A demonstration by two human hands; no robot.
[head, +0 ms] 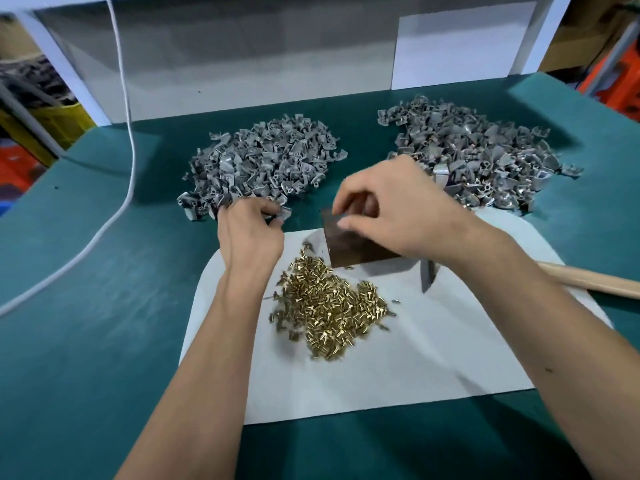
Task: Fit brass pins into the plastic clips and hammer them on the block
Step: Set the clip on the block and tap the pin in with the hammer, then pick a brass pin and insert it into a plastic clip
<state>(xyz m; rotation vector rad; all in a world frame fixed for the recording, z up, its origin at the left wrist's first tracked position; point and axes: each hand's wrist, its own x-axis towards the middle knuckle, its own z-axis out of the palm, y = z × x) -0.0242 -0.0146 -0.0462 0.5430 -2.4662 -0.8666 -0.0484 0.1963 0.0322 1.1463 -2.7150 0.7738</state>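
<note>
A grey plastic clip (282,212) is pinched by the curled fingertips of the left hand (251,230) at the near edge of the left clip pile (259,161). The right hand (391,206) is held over the dark block (356,247), thumb and forefinger closed together; a pin may be pinched there, but the blur makes it impossible to tell. The block sits directly under the right grip and just right of the left grip. The brass pins (329,306) lie nearer the body than both hands, on the white sheet (433,341). The second clip pile (478,150) lies beyond the right hand. The hammer handle (588,280) runs out to the right, untouched, closer to the right wrist. Both wrists are bent down, forearms converging toward the block.
</note>
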